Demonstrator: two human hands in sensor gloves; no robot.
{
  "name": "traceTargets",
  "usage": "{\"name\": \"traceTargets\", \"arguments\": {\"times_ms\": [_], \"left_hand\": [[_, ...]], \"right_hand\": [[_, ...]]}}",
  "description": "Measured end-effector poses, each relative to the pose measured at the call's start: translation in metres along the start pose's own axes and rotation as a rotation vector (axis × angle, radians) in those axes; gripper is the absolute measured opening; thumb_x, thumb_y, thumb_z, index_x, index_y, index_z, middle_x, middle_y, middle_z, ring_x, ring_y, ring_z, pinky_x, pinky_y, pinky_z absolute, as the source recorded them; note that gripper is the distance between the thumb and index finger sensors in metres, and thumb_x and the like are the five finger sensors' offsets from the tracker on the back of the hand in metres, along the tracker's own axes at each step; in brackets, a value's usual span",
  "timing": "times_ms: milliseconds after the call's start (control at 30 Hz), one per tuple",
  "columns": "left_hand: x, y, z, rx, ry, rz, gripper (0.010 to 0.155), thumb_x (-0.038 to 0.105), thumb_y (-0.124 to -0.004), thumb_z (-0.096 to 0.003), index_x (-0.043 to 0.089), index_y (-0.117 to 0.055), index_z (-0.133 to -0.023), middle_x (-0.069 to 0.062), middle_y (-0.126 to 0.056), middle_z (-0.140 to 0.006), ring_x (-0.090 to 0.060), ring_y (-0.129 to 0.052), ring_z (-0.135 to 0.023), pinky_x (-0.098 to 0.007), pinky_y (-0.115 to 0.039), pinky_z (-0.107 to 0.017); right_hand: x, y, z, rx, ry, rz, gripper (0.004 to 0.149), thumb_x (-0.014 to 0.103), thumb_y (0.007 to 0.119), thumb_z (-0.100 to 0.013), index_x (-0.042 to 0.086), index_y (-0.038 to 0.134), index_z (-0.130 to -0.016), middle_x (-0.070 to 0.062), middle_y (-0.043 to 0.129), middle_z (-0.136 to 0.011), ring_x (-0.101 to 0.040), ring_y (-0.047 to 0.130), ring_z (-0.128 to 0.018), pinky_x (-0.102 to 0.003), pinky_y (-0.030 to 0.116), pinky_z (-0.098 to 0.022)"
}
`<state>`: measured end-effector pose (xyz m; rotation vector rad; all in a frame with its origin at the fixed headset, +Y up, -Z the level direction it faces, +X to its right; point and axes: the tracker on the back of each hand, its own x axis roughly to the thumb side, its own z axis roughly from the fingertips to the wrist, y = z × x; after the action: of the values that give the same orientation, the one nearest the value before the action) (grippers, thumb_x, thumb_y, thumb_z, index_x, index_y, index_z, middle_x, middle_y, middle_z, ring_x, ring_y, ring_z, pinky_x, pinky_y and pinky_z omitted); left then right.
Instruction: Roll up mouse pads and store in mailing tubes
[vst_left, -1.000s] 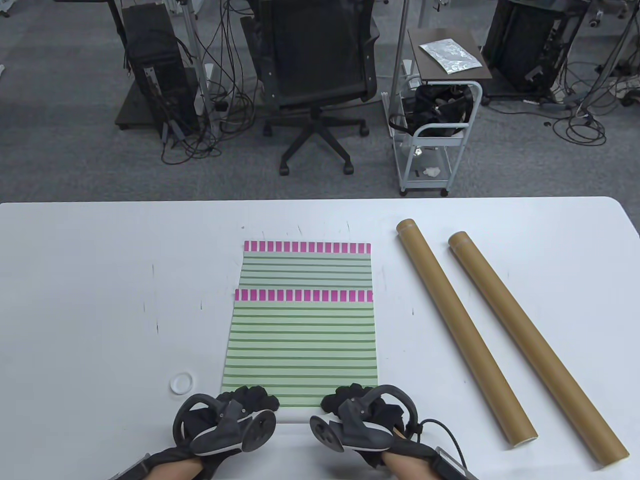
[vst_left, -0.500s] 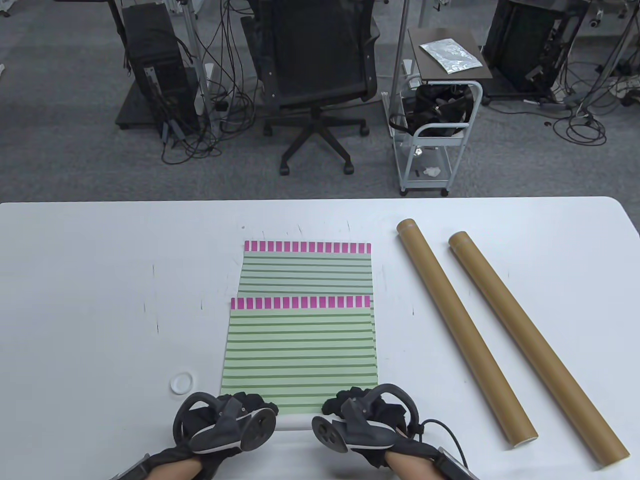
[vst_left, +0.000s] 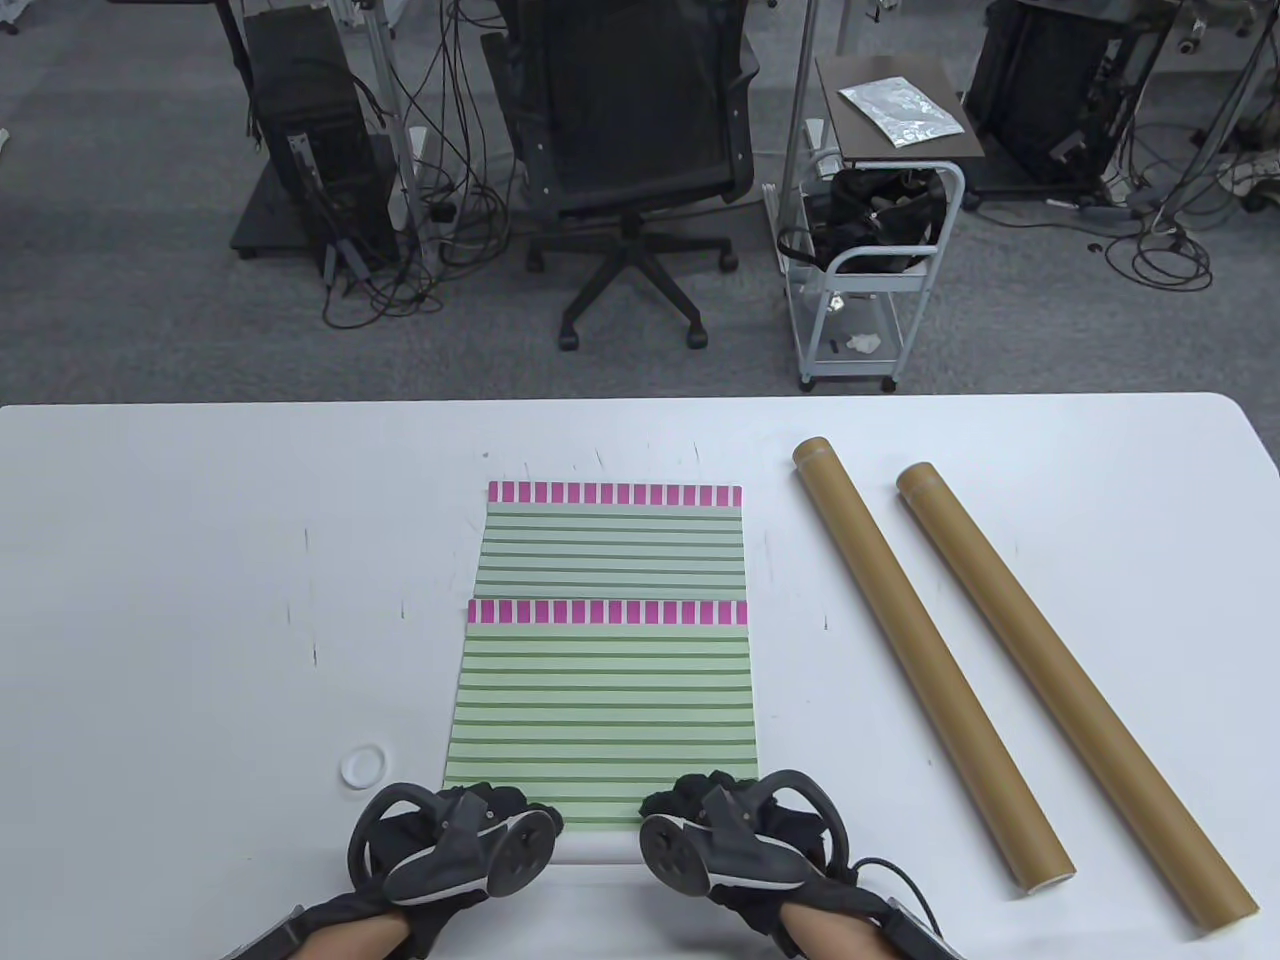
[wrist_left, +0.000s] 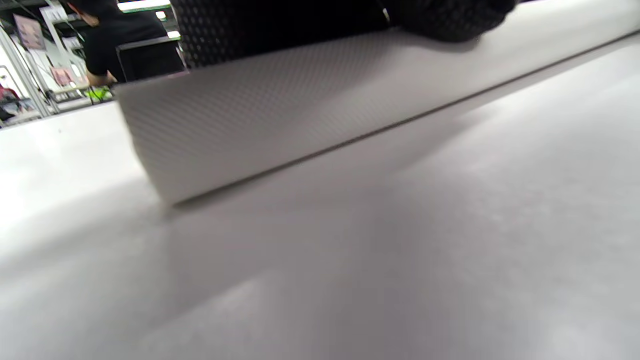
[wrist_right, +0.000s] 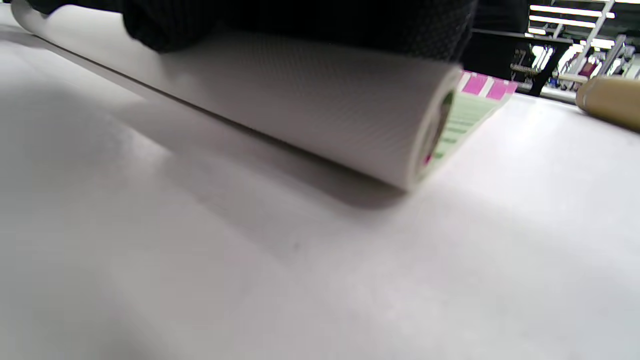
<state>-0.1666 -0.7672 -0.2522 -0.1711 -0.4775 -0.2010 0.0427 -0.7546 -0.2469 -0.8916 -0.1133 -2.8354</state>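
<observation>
Two green-striped mouse pads with pink top bands lie in the middle of the table. The near pad (vst_left: 605, 700) overlaps the far pad (vst_left: 613, 540). The near pad's front edge is wound into a roll (vst_left: 598, 848) with its white underside outward. My left hand (vst_left: 500, 802) and right hand (vst_left: 702, 792) both grip this roll, fingers curled over its top. The left wrist view shows the roll (wrist_left: 300, 115) under my fingers (wrist_left: 440, 20). The right wrist view shows the roll's open end (wrist_right: 435, 130). Two brown mailing tubes (vst_left: 925, 660) (vst_left: 1070, 690) lie to the right.
A small white ring-shaped cap (vst_left: 363, 767) lies on the table left of the near pad. The tubes run diagonally, near ends toward the front right. The nearer tube's end shows in the right wrist view (wrist_right: 607, 102). An office chair and a cart stand beyond the table.
The near pad's pink far edge has slid toward me as the roll took up more of the pad. Both hands stayed on the roll and shifted slightly.
</observation>
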Motion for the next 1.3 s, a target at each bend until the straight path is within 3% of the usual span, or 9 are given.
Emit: {"name": "traceTargets", "arguments": {"times_ms": [167,300,400,500,567,700,833,1100,1300], "left_hand": [[-0.001,0.0,-0.002,-0.025,0.019,0.036,0.044,0.041,-0.063,-0.044,0.045,-0.073,-0.087,0.011,-0.085,-0.085,-0.015,-0.091,-0.074,-0.028,-0.083,-0.059],[-0.002,-0.001,-0.001,-0.007,0.032,0.014,0.045,0.043,-0.063,-0.0445,0.045,-0.071,-0.089,0.011,-0.084,-0.086,-0.014,-0.091,-0.074,-0.027,-0.083,-0.059],[0.003,0.004,0.002,0.021,0.013,-0.003,0.046,0.042,-0.067,-0.0458,0.053,-0.058,-0.09,0.008,-0.069,-0.097,-0.014,-0.091,-0.078,-0.028,-0.084,-0.059],[0.008,0.007,0.007,0.081,-0.003,-0.072,0.044,0.044,-0.07,-0.045,0.049,-0.066,-0.089,0.013,-0.079,-0.09,-0.011,-0.09,-0.081,-0.029,-0.082,-0.065],[0.007,0.006,0.008,0.079,-0.024,-0.082,0.058,0.056,-0.076,-0.0363,0.047,-0.064,-0.093,0.012,-0.079,-0.092,-0.012,-0.088,-0.083,-0.03,-0.081,-0.066],[0.004,0.006,0.005,0.079,-0.009,-0.072,0.054,0.051,-0.077,-0.0398,0.049,-0.064,-0.092,0.014,-0.08,-0.092,-0.009,-0.09,-0.082,-0.029,-0.081,-0.067],[-0.001,0.006,0.002,0.046,0.002,-0.009,0.05,0.048,-0.075,-0.0422,0.049,-0.068,-0.091,0.014,-0.082,-0.092,-0.01,-0.091,-0.082,-0.029,-0.081,-0.067],[-0.008,0.007,-0.002,0.02,0.003,0.045,0.047,0.047,-0.072,-0.0443,0.05,-0.069,-0.091,0.015,-0.083,-0.092,-0.009,-0.091,-0.082,-0.026,-0.082,-0.065],[-0.005,0.007,0.005,0.126,0.014,-0.101,0.049,0.053,-0.073,-0.0417,0.049,-0.066,-0.09,0.02,-0.08,-0.091,-0.007,-0.089,-0.084,-0.025,-0.08,-0.066]], "right_hand": [[0.007,0.0,0.0,-0.062,-0.031,0.106,0.051,0.039,0.076,-0.038,0.029,0.064,-0.087,0.002,0.079,-0.081,-0.017,0.088,-0.065,-0.04,0.078,-0.057],[0.004,0.0,-0.003,-0.042,-0.008,0.025,0.047,0.036,0.076,-0.039,0.027,0.07,-0.085,0.0,0.083,-0.081,-0.02,0.09,-0.065,-0.041,0.079,-0.056],[0.005,-0.001,-0.006,-0.025,0.002,0.036,0.045,0.034,0.075,-0.04,0.025,0.071,-0.084,-0.001,0.084,-0.081,-0.021,0.091,-0.065,-0.041,0.08,-0.054],[0.004,-0.002,-0.009,-0.019,-0.001,0.039,0.044,0.032,0.074,-0.04,0.025,0.073,-0.083,-0.001,0.086,-0.079,-0.021,0.093,-0.063,-0.04,0.081,-0.053],[0.0,-0.001,-0.011,-0.008,0.012,0.004,0.043,0.031,0.072,-0.04,0.025,0.074,-0.083,-0.001,0.087,-0.08,-0.021,0.093,-0.064,-0.04,0.081,-0.053],[-0.007,0.001,-0.011,-0.016,0.026,-0.063,0.043,0.031,0.071,-0.041,0.026,0.075,-0.084,-0.002,0.086,-0.081,-0.022,0.092,-0.064,-0.04,0.08,-0.053],[-0.005,0.002,-0.004,-0.066,0.036,0.033,0.046,0.034,0.069,-0.042,0.032,0.069,-0.087,0.002,0.078,-0.088,-0.02,0.086,-0.071,-0.041,0.075,-0.059],[0.002,-0.004,-0.003,-0.089,0.035,0.114,0.049,0.039,0.079,-0.037,0.032,0.069,-0.085,0.004,0.082,-0.08,-0.016,0.089,-0.063,-0.039,0.079,-0.055],[0.003,-0.001,-0.005,-0.074,0.033,0.129,0.048,0.035,0.073,-0.04,0.028,0.069,-0.088,0.0,0.083,-0.083,-0.019,0.09,-0.065,-0.037,0.08,-0.054]]}}
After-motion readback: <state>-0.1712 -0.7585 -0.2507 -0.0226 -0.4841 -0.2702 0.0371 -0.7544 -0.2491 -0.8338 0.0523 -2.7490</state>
